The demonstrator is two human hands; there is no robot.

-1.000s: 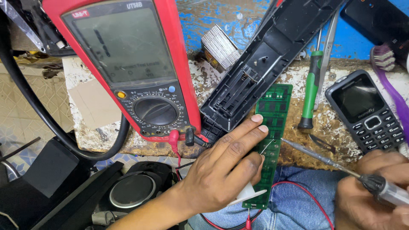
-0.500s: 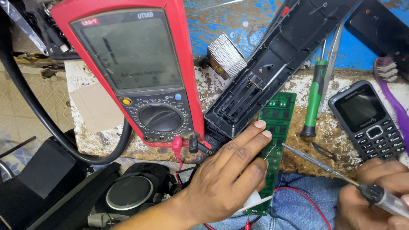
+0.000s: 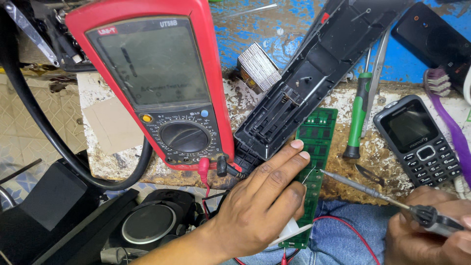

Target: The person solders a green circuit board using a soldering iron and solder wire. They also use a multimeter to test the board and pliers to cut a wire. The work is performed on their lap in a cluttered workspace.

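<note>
Hands: left hand (image 3: 260, 211) grips one green circuit board (image 3: 314, 162); right hand (image 3: 431, 230) holds one soldering iron (image 3: 373, 191), tip at board.

Multimeter (image 3: 162, 88) and black casing (image 3: 314, 83) crowd the bench; phone (image 3: 419, 140) blocks right

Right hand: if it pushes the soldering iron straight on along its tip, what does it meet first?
The right hand aims the soldering iron up-left. Its tip would first meet the green circuit board, right beside the left hand's fingers, though depth is unclear.
</note>
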